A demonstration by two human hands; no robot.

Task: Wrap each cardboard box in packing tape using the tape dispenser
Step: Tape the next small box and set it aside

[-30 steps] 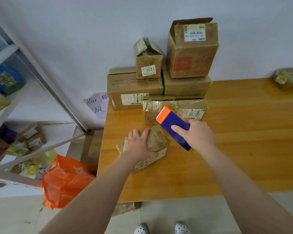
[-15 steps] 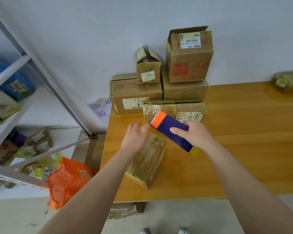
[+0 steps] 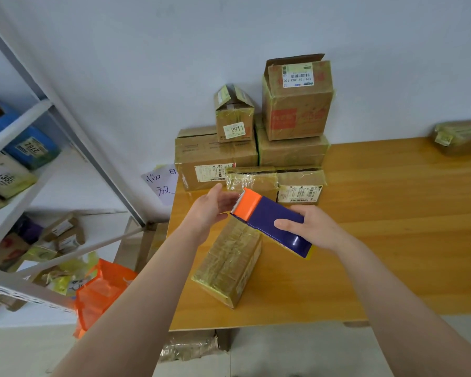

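A small cardboard box [image 3: 229, 261] covered in glossy yellowish tape lies on the wooden table [image 3: 378, 254] near its front left corner. My right hand [image 3: 314, 227] grips a blue tape dispenser [image 3: 273, 224] with an orange toothed head, held just above the box's far end. My left hand [image 3: 211, 206] is lifted off the box, with its fingers reaching to the orange head; whether they pinch the tape end is hidden.
A stack of taped cardboard boxes [image 3: 256, 142] stands against the wall at the table's back left. Another wrapped parcel [image 3: 460, 137] lies at the back right. A metal shelf [image 3: 25, 186] with parcels and an orange bag [image 3: 101, 292] stand to the left.
My left hand let go of the small box and rose to the dispenser's orange head. The box now lies flat, turned lengthwise toward me. The dispenser tilted lower.
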